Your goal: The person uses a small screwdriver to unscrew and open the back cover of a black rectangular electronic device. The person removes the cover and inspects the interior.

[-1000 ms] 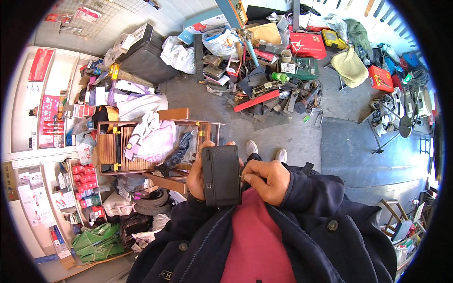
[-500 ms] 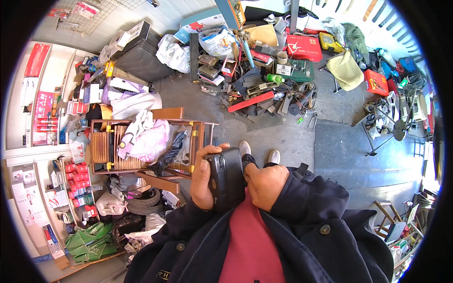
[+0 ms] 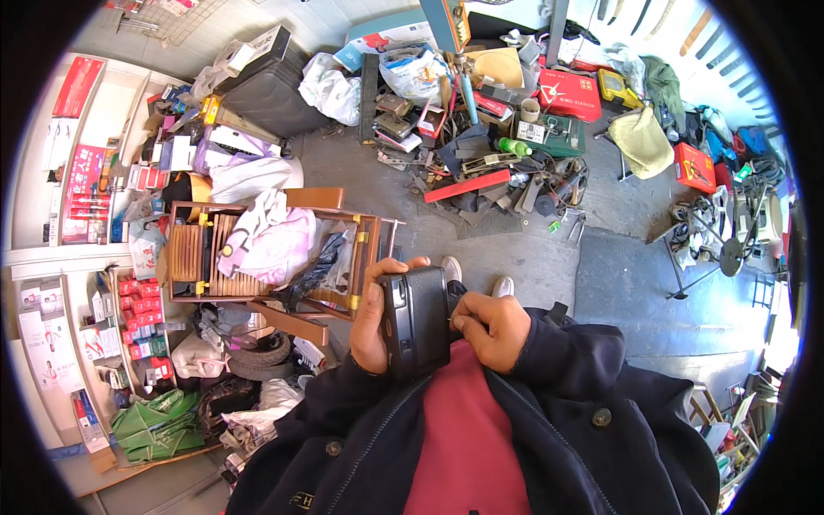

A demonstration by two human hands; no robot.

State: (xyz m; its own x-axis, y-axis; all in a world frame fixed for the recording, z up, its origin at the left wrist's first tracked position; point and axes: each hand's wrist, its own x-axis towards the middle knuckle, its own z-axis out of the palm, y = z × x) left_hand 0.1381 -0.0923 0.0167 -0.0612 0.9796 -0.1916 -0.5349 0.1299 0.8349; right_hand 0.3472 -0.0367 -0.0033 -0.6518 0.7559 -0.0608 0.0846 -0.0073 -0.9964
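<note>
In front of my chest, my left hand (image 3: 371, 318) is closed around a black rectangular case (image 3: 416, 322) with rounded edges, fingers over its far end and left side. Beside the case's right side, my right hand (image 3: 489, 328) is curled, thumb and forefinger pinched together. A small, thin, yellowish tip shows at that pinch, next to the case; what it belongs to is too small to make out. Whether it touches the case I cannot tell.
A wooden folding chair (image 3: 335, 296) with pink-and-white cloth (image 3: 270, 240) stands left. Ahead on the floor lies a pile of tools and scraps (image 3: 489, 172), with a red case (image 3: 568, 93) behind. Stocked shelves (image 3: 120, 249) line the left wall; a yellow-covered stool (image 3: 642, 146) stands at right.
My right hand has drawn slightly right from the black case, opening a small gap that shows the pinched fingertips. The left hand keeps its hold. The whole view has shifted a little.
</note>
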